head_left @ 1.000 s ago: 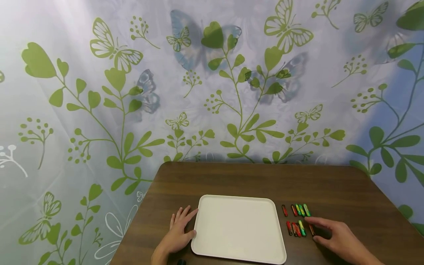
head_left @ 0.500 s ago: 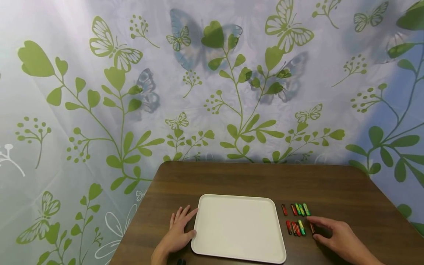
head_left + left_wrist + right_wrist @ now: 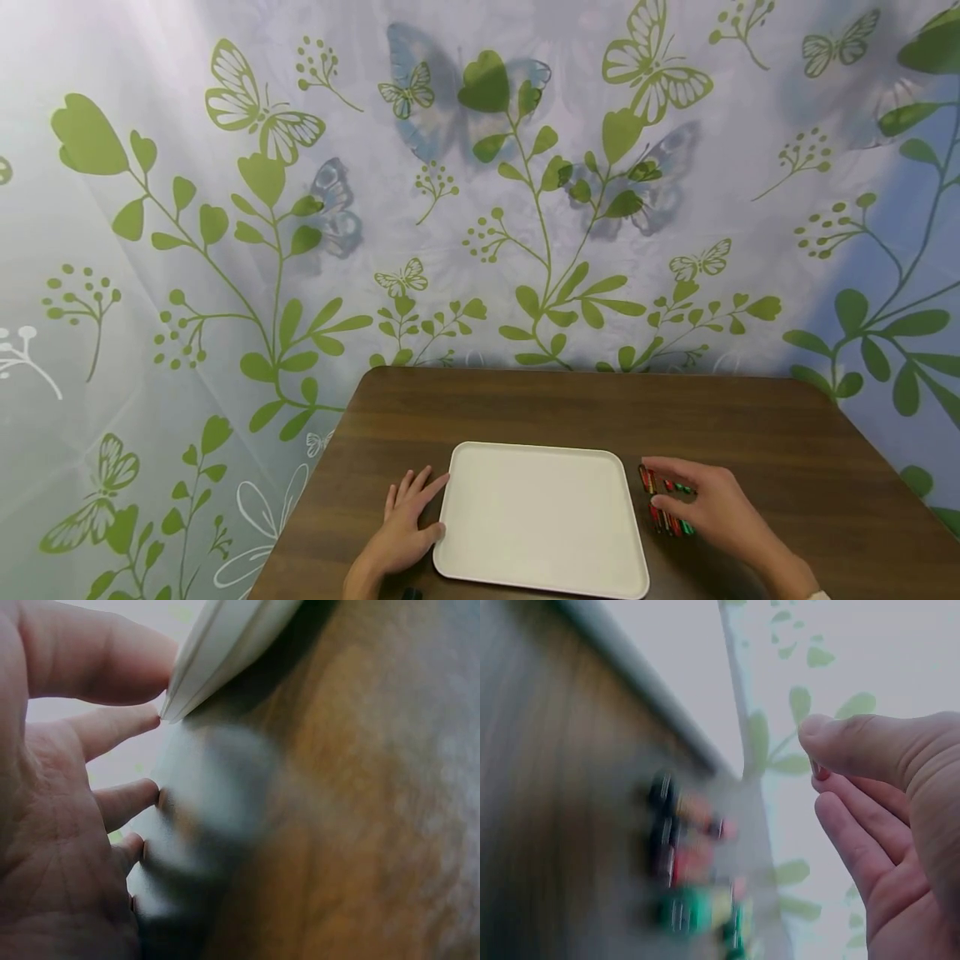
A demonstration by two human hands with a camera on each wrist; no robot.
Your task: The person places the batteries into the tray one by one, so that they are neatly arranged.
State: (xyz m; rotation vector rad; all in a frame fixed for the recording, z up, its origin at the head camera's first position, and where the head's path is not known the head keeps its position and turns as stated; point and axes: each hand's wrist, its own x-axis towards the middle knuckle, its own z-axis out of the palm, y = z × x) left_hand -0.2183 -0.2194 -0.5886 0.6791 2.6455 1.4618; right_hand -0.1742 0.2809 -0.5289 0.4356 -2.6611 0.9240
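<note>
— Right hand [image 3: 714, 502] has swung left, pinching a battery [image 3: 821, 772] near the other batteries [image 3: 665, 522]?
— Yes (just beside the tray [image 3: 540, 518]); left hand [image 3: 403, 529], fingers spread, touches the tray's left edge

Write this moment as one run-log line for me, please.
left hand: touching tray edge | right hand: pinching battery | other batteries: on table beside tray

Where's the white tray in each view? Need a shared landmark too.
Head: white tray, lower middle, between left hand and right hand.
Left wrist: tray rim, top centre.
Right wrist: tray corner near centre, tray running up to the top edge.
Landmark: brown table, in all three.
</note>
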